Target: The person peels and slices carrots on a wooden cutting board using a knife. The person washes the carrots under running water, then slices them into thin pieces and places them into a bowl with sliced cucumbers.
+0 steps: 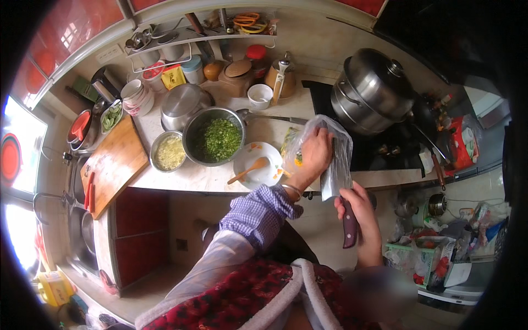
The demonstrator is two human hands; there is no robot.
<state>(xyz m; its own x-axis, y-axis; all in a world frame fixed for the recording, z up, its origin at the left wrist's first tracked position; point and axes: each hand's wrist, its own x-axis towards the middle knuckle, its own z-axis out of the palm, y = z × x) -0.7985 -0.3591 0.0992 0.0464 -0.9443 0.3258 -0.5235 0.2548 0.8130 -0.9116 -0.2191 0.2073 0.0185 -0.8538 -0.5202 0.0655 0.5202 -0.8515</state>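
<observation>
My right hand [359, 210] grips the dark wooden handle of a cleaver [340, 173], whose broad blade points away from me at the counter's front edge. A clear plastic bag [345, 132] lies about the blade's upper part. My left hand [315, 152] is at the bag beside the blade, its fingers bent inside or behind the film; its exact grasp is hidden. Left of it, a wooden spoon [249, 169] rests on a white plate [270, 154]. Chopped greens fill a metal bowl [214, 138], and a smaller bowl [167, 151] holds pale minced pieces.
A large steel steamer pot [367, 95] stands on the black stove [367, 159] at right. A wooden cutting board [117, 161] with red strips overhangs the counter at left. Jars, stacked bowls [137, 97] and a kettle [282, 74] line the back, below a utensil shelf [206, 38].
</observation>
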